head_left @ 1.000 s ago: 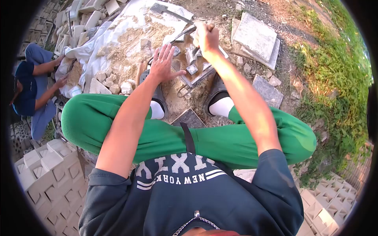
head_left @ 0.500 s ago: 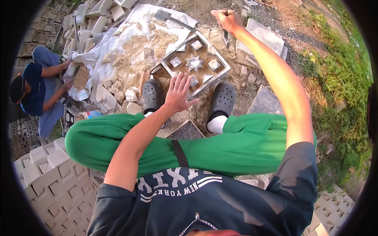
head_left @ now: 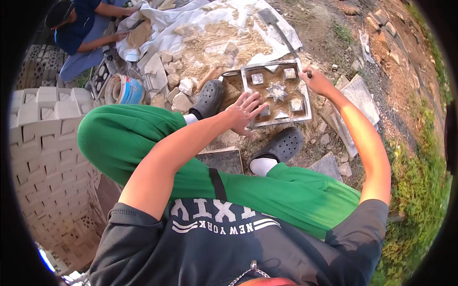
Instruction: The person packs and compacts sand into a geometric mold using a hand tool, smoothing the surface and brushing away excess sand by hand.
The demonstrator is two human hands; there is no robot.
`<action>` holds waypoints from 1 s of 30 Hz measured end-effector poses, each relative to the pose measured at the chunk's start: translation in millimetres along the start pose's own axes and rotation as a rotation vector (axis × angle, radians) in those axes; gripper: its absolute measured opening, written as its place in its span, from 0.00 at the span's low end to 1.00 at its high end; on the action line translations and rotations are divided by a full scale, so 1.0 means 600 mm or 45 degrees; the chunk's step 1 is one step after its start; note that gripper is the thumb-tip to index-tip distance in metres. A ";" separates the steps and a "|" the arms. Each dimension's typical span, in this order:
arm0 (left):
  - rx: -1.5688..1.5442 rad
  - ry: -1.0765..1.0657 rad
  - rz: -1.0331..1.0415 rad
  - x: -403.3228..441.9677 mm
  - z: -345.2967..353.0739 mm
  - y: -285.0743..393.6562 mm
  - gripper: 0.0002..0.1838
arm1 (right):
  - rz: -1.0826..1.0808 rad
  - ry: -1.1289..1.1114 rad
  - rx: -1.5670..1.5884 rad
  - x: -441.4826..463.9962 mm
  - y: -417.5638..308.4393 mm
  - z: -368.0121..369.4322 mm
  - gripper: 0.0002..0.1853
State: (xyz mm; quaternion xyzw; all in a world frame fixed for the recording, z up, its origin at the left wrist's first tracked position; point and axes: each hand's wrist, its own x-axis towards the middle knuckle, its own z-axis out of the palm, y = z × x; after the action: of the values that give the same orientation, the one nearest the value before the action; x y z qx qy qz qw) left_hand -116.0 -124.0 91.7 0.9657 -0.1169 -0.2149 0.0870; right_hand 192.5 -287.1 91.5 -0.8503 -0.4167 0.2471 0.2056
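Observation:
A square metal mould (head_left: 286, 121) lies on the ground ahead of my feet. Inside it are a star-shaped piece (head_left: 276, 91) and several small square blocks, with sandy material between them. My left hand (head_left: 245, 113) is open, fingers spread, over the mould's near-left side. At its far-right corner, my right hand (head_left: 317, 82) is closed around a dark-handled tool (head_left: 309, 74). Only the handle's end shows, so the kind of tool is unclear.
A shovel (head_left: 268, 16) rests on a white sheet (head_left: 286, 40) by a sand pile (head_left: 219, 43). Broken stone lies left of my shoe. Another person (head_left: 78, 28) handles a sand-filled bag at upper left. A bucket (head_left: 130, 90) and stacked blocks (head_left: 43, 157) stand left.
My right hand has come in from beyond the mould to its far-right corner, still gripping the tool. My left hand stays spread at the near side. The whole view has turned and shifted.

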 end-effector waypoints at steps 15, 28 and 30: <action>-0.027 -0.156 -0.029 0.002 -0.007 -0.002 0.69 | 0.006 -0.511 -0.293 -0.003 -0.025 -0.079 0.28; -0.314 0.753 0.114 -0.062 0.076 -0.093 0.34 | 0.277 -0.582 -0.907 -0.084 -0.203 -0.095 0.29; -0.304 0.668 -0.172 -0.095 0.058 -0.143 0.23 | 0.249 -0.638 -0.953 -0.097 -0.202 -0.093 0.29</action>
State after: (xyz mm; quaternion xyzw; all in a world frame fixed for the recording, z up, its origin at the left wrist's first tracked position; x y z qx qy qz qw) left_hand -164.9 -31.2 64.4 0.9768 0.0002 0.0245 0.2128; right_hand 121.3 -273.5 217.6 -0.8154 -0.4319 0.2960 -0.2469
